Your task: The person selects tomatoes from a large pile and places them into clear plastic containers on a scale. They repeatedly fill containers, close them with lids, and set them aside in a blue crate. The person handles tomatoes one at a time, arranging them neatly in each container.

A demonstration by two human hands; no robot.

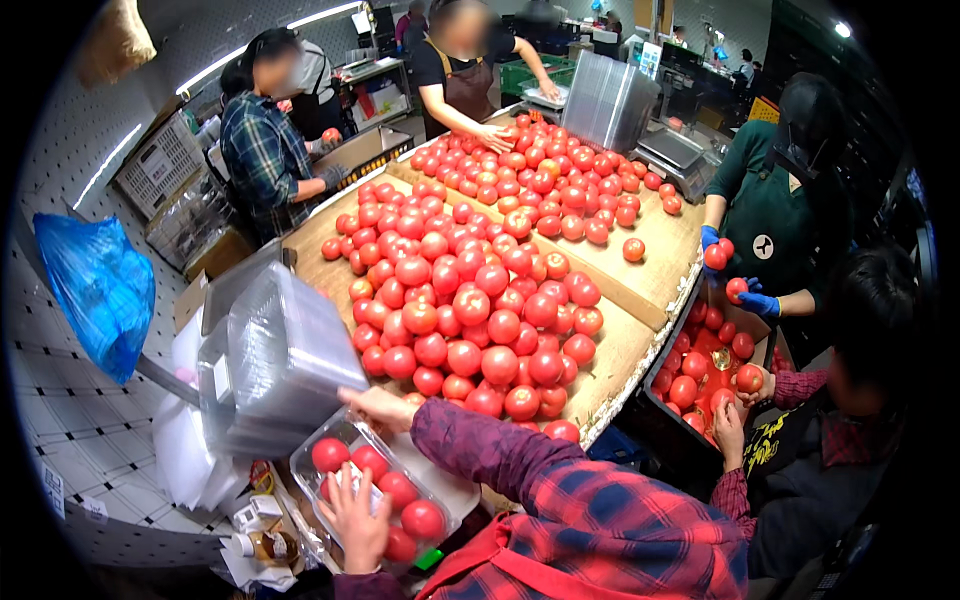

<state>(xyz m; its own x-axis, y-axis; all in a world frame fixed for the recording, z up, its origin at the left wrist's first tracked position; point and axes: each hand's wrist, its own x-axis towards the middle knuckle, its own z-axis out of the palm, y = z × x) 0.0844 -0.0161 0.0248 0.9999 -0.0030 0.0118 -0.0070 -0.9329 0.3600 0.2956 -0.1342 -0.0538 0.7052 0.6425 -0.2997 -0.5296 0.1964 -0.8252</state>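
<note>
My left hand (356,517) lies with spread fingers over a clear plastic tray (447,501) of several red tomatoes (422,519). A white label (373,491) shows partly under its fingers. My right hand (384,411), slightly blurred, reaches past the tray's far edge, its forefinger extended to the lower corner of a tall stack of clear plastic containers (292,360). Whether that fingertip touches the stack I cannot tell. Beneath the tray, a pale flat surface (439,469) is partly visible, and a small green-lit panel (429,559) is beside it.
A tomato pile (480,307) covers much of the wooden table (626,345), split by a wooden strip (600,279). At right, a person's hands (731,420) hold tomatoes over a black crate (652,401). Other people stand around. A blue plastic bag (101,289) hangs left; a bottle (270,547) stands below.
</note>
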